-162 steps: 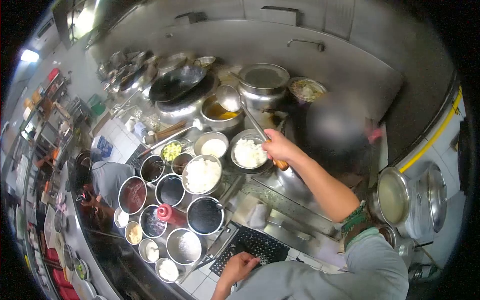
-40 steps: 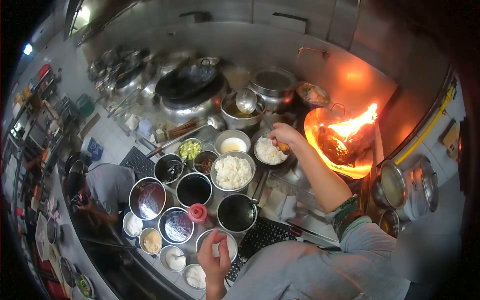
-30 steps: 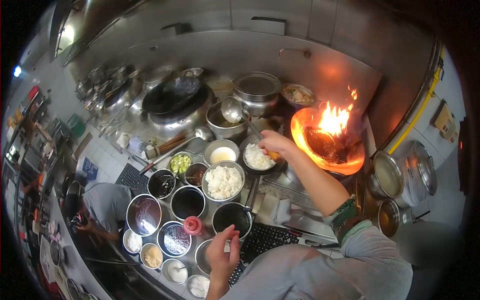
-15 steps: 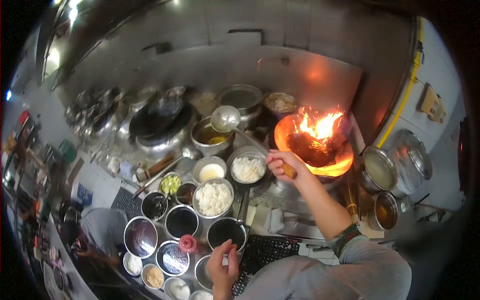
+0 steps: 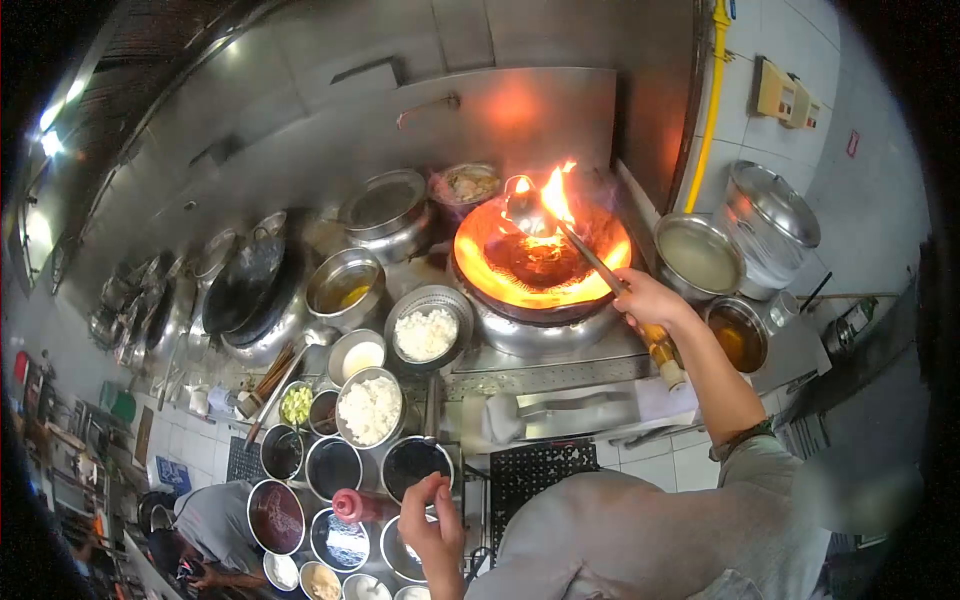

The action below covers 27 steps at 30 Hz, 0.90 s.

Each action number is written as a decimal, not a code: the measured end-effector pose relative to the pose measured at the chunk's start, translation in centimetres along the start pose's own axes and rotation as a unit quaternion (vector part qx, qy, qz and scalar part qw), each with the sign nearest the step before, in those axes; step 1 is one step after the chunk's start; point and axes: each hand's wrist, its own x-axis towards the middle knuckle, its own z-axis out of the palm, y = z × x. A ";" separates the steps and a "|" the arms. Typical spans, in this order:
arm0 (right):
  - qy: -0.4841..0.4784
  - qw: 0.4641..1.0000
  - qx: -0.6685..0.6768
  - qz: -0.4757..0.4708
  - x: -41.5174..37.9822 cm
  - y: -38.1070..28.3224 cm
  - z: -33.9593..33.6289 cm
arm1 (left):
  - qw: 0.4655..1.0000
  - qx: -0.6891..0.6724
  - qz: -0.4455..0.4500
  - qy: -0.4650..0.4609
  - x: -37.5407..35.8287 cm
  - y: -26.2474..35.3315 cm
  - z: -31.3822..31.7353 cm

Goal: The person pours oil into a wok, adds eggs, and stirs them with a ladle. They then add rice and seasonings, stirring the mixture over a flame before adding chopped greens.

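My right hand [image 5: 650,300] is closed around the wooden-ended handle of a long metal ladle [image 5: 590,252]. The ladle's bowl is over the far part of a large wok [image 5: 480,275], where flames [image 5: 557,195] rise and the metal glows orange. The wok's dark contents cannot be made out. Low in the view, my left hand [image 5: 435,530] hovers with loosely bent fingers, its thumb apart and nothing visible in it. It is nearest to a red squeeze bottle [image 5: 350,505] and the pots of dark sauce [image 5: 415,468].
Left of the wok are a strainer [image 5: 432,298] with white rice, a bowl of rice [image 5: 370,408] and an oil pot [image 5: 345,290]. Right of it stand a pot of cloudy liquid [image 5: 698,257] and another of brown liquid [image 5: 737,335]. Another person [image 5: 215,530] is at lower left.
My right hand has swung the ladle rightward from above the oil pot to over the flaming wok. The flames look smaller. The view has shifted right; my left hand remains beside the sauce pots.
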 end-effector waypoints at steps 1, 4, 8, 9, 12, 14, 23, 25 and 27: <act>-0.001 0.999 -0.034 -0.029 0.5 2.2 -1.0 | 1.000 -0.003 0.007 -0.003 -0.1 0.3 0.6; 0.058 0.983 -0.135 -0.112 -1.4 5.5 -3.6 | 1.000 -0.005 0.016 0.001 -0.9 2.0 2.6; 0.160 0.953 -0.217 -0.138 -3.5 10.5 -8.1 | 0.999 0.005 0.017 -0.030 -2.4 4.8 5.8; 0.227 0.914 -0.258 -0.215 -2.7 13.3 -9.5 | 0.999 0.013 0.022 -0.047 -2.8 5.6 6.6; 0.233 0.911 -0.308 -0.145 -3.1 17.9 -15.0 | 0.995 0.038 0.042 -0.085 -4.1 7.8 8.7; 0.244 0.901 -0.342 -0.109 -3.3 21.2 -17.7 | 0.992 0.056 0.052 -0.100 -5.1 9.1 10.0; 0.206 0.887 -0.412 -0.022 -2.8 28.7 -23.4 | 0.982 0.109 0.009 -0.155 -10.5 11.4 12.0; 0.193 0.874 -0.443 -0.057 -1.5 30.4 -24.1 | 0.982 0.108 -0.009 -0.157 -10.9 12.3 11.6; 0.226 0.874 -0.418 -0.105 -0.2 30.9 -23.8 | 0.985 0.117 -0.009 -0.127 -11.6 12.9 10.7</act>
